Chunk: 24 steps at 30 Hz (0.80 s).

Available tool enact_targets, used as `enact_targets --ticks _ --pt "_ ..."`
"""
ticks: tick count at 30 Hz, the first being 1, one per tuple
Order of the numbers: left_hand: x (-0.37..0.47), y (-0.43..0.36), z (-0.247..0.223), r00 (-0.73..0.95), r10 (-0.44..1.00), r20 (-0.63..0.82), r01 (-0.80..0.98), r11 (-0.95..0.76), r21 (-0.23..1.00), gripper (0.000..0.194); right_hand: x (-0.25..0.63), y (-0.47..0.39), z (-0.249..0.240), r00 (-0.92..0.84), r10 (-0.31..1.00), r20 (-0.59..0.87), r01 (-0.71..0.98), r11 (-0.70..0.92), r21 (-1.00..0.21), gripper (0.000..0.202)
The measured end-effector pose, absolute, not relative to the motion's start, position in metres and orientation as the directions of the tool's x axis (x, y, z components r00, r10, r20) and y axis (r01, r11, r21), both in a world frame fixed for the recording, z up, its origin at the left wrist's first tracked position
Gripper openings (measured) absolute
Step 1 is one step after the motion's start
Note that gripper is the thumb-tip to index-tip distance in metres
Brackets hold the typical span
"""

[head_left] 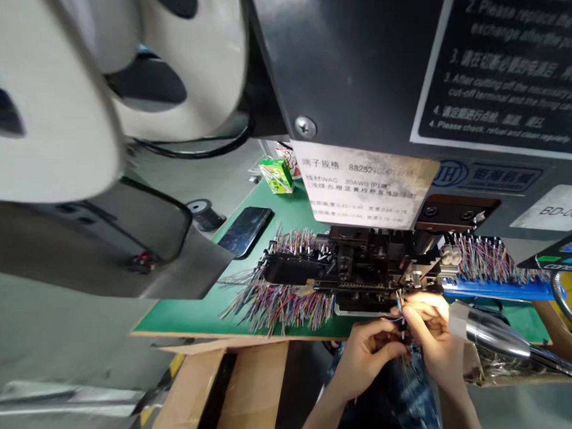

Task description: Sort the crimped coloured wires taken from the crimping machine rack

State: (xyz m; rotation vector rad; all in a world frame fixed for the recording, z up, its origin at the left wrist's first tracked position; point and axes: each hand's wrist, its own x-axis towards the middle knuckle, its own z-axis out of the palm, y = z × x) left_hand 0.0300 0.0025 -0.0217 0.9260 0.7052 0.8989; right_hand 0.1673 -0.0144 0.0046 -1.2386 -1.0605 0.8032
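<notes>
fingers of the right hand [435, 332] are being pressed together on thin wires [399, 303], just beside the machine [362, 85]; whether anything is being gripped by the left hand [362, 357] cannot be told. these wires are being judged unfinished. many wire bundles [282, 306] are being supported by the table [191, 315]; how many are done is not being shown.

Looks like painted metal, smooth with a soft sheen, on the dark machine housing [349, 78]; shines like polished metal on the lamp head [496, 331]; turns smooth and matt off-white on the large reel [48, 128]; looks like stained, dull paper on the printed label [362, 202]; gleams glossy black on the phone [246, 230]; lies smooth and low-sheen on the green tabletop [186, 321]; looks thin and plastic-coated on the held wires [399, 303].
</notes>
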Motion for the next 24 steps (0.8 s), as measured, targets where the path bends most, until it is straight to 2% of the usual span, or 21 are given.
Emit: enact_targets --ticks 6,12,19,24 --pt "0.0339 0.0033 -0.0286 0.356 0.931 -0.081 -0.345 0.212 0.914 0.035 0.168 -0.0126 0.0043 0.297 0.947 0.125 0.02 0.125 -0.992 0.017" --pt "0.035 0.0022 -0.028 0.341 0.938 -0.07 -0.354 0.197 0.914 0.036 0.168 -0.0112 0.0063 0.292 0.949 0.12 0.049 0.111 -0.993 0.022" --pt "0.0333 0.003 -0.0278 0.38 0.922 -0.074 -0.333 0.211 0.919 0.038 0.164 -0.0088 0.005 0.337 0.935 0.109 -0.033 0.127 -0.991 0.01" --pt "0.0334 0.0026 -0.0252 0.351 0.934 -0.066 -0.323 0.187 0.928 0.034 0.1651 -0.011 0.0005 0.31 0.942 0.131 0.052 0.12 -0.991 0.017"
